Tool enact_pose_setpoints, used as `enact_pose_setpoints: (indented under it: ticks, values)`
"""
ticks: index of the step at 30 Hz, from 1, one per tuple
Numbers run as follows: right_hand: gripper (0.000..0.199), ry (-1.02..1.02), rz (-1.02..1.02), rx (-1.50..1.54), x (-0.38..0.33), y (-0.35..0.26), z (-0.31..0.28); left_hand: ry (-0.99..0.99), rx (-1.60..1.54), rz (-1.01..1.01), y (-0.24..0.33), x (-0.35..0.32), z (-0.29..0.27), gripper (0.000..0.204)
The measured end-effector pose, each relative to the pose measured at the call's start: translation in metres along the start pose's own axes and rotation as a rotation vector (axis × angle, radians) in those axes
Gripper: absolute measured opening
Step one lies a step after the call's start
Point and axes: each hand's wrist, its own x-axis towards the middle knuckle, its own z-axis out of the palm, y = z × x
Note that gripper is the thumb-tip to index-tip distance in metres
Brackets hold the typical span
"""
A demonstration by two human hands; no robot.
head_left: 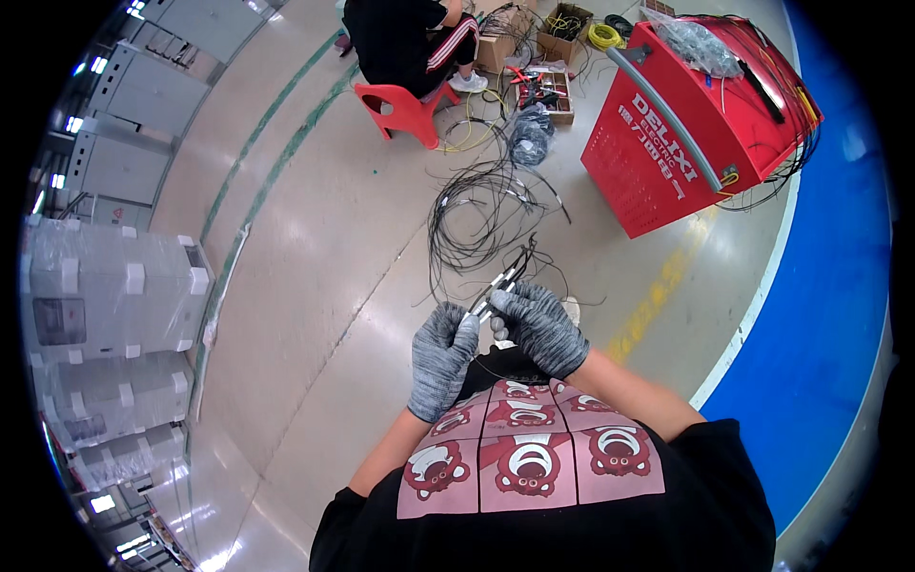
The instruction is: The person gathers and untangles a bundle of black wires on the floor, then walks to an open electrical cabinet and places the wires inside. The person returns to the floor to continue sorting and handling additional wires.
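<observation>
My left hand (pixel 442 362), in a grey knitted glove, is closed with thumb and fingers pinching thin black cables (pixel 523 257) that carry white sleeves (pixel 501 279). Beside it, my right hand (pixel 545 331), gloved the same way, grips those cables a little higher up. The two hands nearly touch, just in front of my lap. Above them the dark cable ends stick out away from me. Beyond, a loose coil of black cables (pixel 440 229) lies on the floor, and some strands run toward my hands. How the fingers sit around each cable is partly hidden.
A red cart (pixel 624 153) with a grey handle stands at right, wires and a plastic bag on top. Ahead, a person (pixel 396 43) sits on a red stool (pixel 393 107) near a tool box (pixel 556 112), a dark bag (pixel 531 135) and cartons. Wrapped cabinets (pixel 119 276) line the left.
</observation>
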Motion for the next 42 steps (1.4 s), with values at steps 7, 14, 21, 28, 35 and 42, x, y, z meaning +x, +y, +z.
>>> enact_pose_setpoints:
  ticks: [7,14,21,28,35,42]
  values:
    - [0.016,-0.086,0.038,0.063,0.004,0.006,-0.01,0.031,-0.059,0.006,-0.003,-0.001,0.001,0.009]
    - [0.014,-0.032,-0.014,0.142,0.004,0.01,-0.003,0.024,-0.035,0.005,-0.005,-0.005,0.0,0.009]
    - [0.029,-0.155,0.039,0.103,0.004,0.018,0.0,0.013,-0.098,-0.014,-0.007,-0.009,0.002,0.01]
    - [0.03,-0.056,-0.045,0.263,0.002,0.022,-0.003,-0.028,0.044,-0.008,-0.01,-0.012,0.003,0.012]
    - [0.034,0.026,-0.185,0.091,0.004,0.033,-0.009,-0.232,0.075,-0.117,-0.007,-0.004,-0.004,0.021]
    - [0.033,0.035,-0.217,0.023,-0.001,0.029,-0.001,-0.286,0.131,-0.056,-0.017,0.014,0.012,0.035]
